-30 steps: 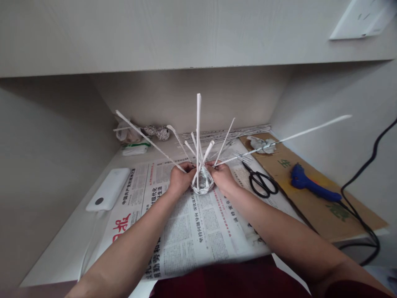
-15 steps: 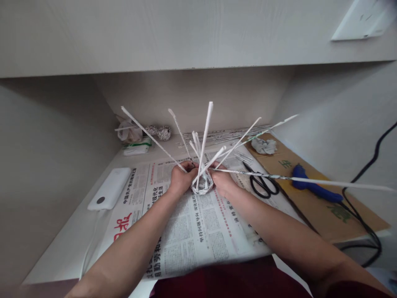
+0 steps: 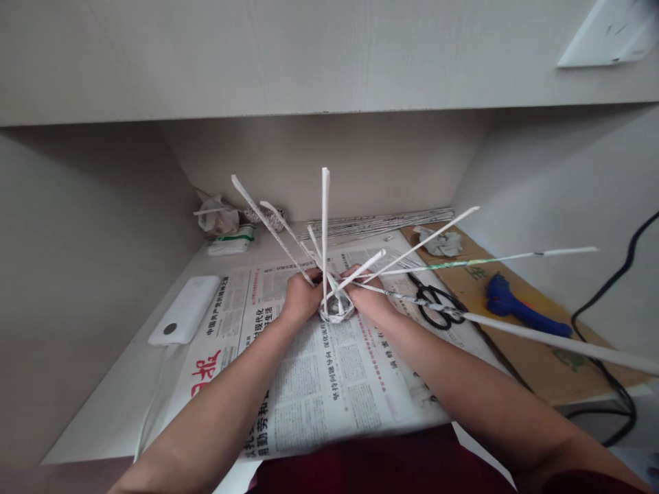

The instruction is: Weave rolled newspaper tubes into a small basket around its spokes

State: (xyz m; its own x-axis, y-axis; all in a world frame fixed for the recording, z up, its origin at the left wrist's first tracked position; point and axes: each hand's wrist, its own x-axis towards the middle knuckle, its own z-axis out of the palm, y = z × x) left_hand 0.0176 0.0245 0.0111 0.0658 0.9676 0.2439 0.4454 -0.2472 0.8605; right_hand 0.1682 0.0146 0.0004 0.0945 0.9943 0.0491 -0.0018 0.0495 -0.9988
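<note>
Since half a second ago the long rolled-paper working tube [image 3: 515, 328] has swung lower, now sloping toward the lower right of the frame, where its end is cut off at the edge. It springs from the small woven basket of rolled newspaper tubes [image 3: 336, 310] at the frame's centre, resting on the spread newspaper sheet [image 3: 329, 384]. The left hand [image 3: 301, 298] is closed against the basket's left side; the right hand [image 3: 366, 296] is closed on its right side, pinching the working tube at its root. The fingertips are hidden behind the weave, so the exact grip is hard to make out. Upright paper stakes [image 3: 325, 226] fan out above. Right of the hands lie black scissors [image 3: 437, 306], partly crossed by the tube, then a blue glue gun [image 3: 519, 312] on a brown cardboard sheet [image 3: 535, 350]. A white power bank [image 3: 185, 319] sits at centre left; crumpled bags in the upper-left corner are indistinct.
</note>
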